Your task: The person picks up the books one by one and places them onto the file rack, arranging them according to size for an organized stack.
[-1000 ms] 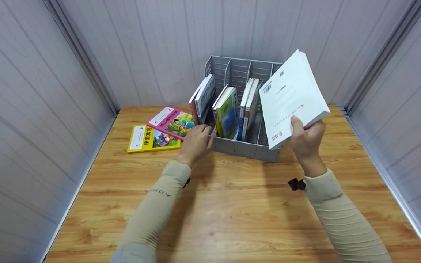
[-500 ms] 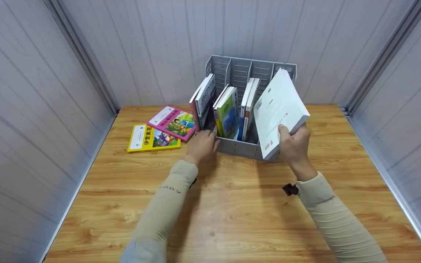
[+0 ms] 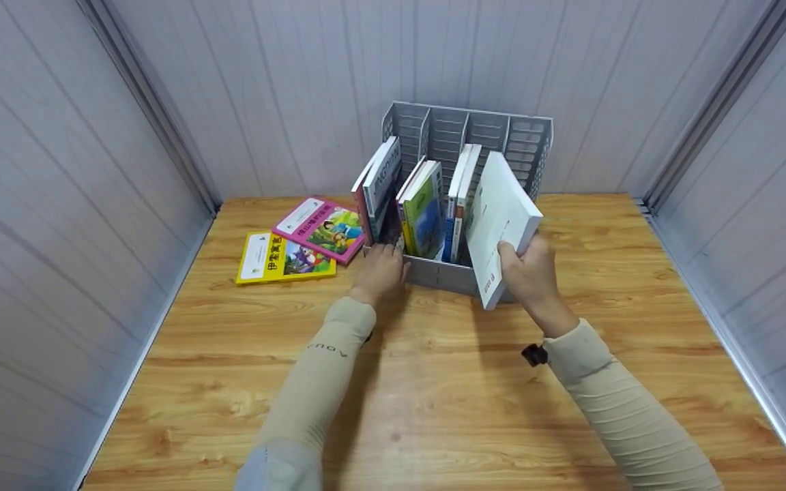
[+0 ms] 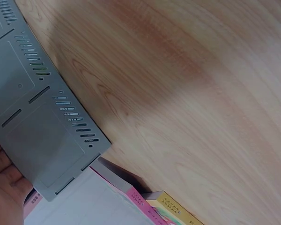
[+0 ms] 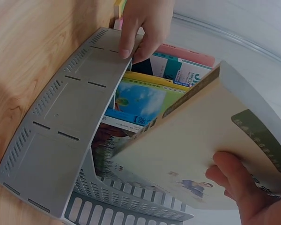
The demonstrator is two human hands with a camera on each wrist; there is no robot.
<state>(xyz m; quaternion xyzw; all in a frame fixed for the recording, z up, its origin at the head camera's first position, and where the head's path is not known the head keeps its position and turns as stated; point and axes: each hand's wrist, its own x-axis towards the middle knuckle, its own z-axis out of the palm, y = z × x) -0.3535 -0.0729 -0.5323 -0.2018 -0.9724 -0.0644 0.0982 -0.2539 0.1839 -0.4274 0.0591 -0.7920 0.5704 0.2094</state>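
A grey plastic book rack (image 3: 439,275) with upright dividers stands at the back of the table. My left hand (image 3: 379,273) grips its front rim near the left corner, thumb outside in the right wrist view. My right hand (image 3: 531,278) holds a thick white paperback book (image 3: 497,228) by its near side, thumb on the white cover. The book tilts over the rack's right-hand compartments, its lower corner in front of the rim. In the right wrist view its other cover (image 5: 178,161) shows a small printed figure. Several books, such as a green one (image 3: 424,221), stand in the rack.
Left of the rack a pink picture book (image 3: 321,228) lies partly over a yellow one (image 3: 260,259). Pale panel walls (image 3: 284,102) enclose the wooden table (image 3: 420,409) at the back and both sides.
The white book has moved left and down toward the rack in my right hand, turning more edge-on. My left hand has shifted slightly right along the front rim.
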